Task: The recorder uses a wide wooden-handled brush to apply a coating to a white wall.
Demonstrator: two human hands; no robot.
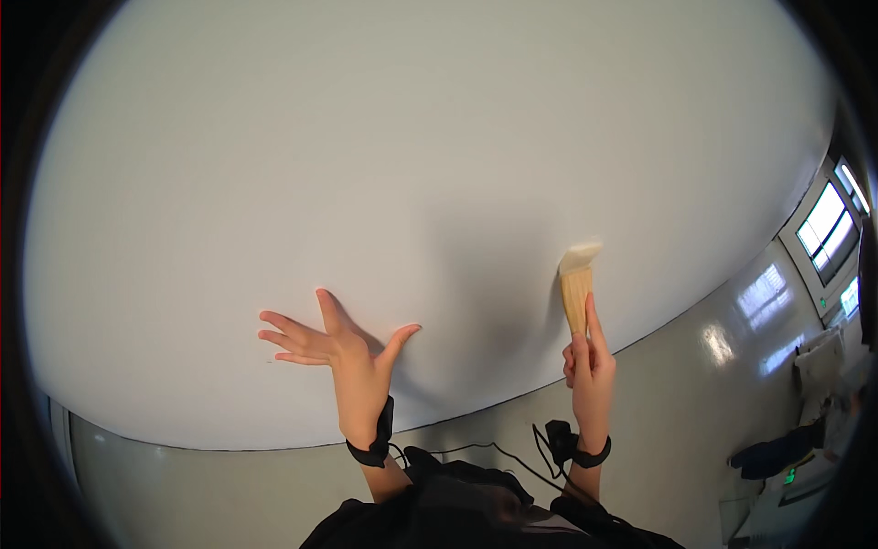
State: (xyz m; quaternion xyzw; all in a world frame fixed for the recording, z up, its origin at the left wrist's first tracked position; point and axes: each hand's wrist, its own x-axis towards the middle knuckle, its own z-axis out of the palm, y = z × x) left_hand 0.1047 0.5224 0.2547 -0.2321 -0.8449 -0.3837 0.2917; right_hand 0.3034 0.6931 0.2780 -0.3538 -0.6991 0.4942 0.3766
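A large, smooth white wall-like surface (pixel 274 171) fills most of the view before me. My right hand (pixel 590 364) holds a flat brush (pixel 576 295) by its wooden handle, its pale bristles bent against the white surface. Along the handle lies my index finger. To the left, my left hand (pixel 350 343) has its fingers spread on or just above the same surface, with nothing in it. Black straps with small dark devices circle both wrists. Shadows fall on the surface between and beside the hands.
Dark cables (pixel 494 446) run between the wrists near my black clothing. A glossy grey floor (pixel 686 384) lies beyond the surface's curved lower edge. At the far right are a window (pixel 826 223) and a person in dark trousers (pixel 778 453).
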